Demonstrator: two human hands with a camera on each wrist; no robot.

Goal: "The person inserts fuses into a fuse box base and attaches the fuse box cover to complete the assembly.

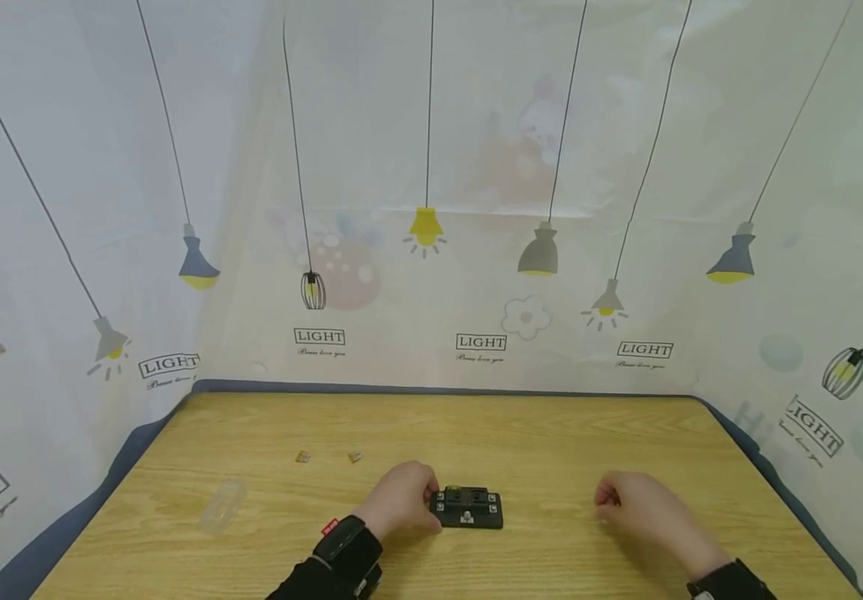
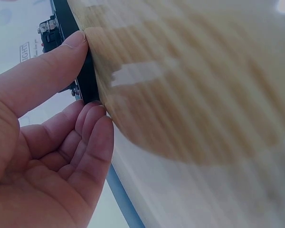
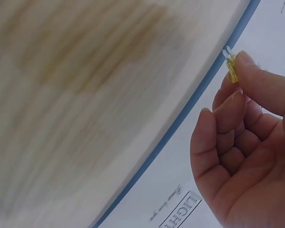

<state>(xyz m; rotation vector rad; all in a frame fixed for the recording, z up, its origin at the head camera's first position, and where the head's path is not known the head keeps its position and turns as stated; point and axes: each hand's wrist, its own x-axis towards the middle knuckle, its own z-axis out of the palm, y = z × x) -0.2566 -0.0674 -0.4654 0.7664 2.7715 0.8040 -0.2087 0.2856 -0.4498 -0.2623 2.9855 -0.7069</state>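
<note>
Head view slants down; wrist views nearer; tabletop (image 1: 544, 442) shared.

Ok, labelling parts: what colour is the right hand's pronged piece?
The pronged piece is mostly yellow, clearest in the right wrist view.

The black block (image 1: 469, 512) lies flat, about midway between the counter's (image 1: 521, 433) side edges; the yellow, two-pronged fuse (image 3: 232, 71) is pinched in the right hand (image 3: 249, 137).

the block (image 1: 467, 507) is black, the pronged piece (image 3: 232, 70) yellow, the table (image 1: 521, 433) tan wood-grain, the pale backdrop (image 1: 469, 283) lamp-patterned.
</note>
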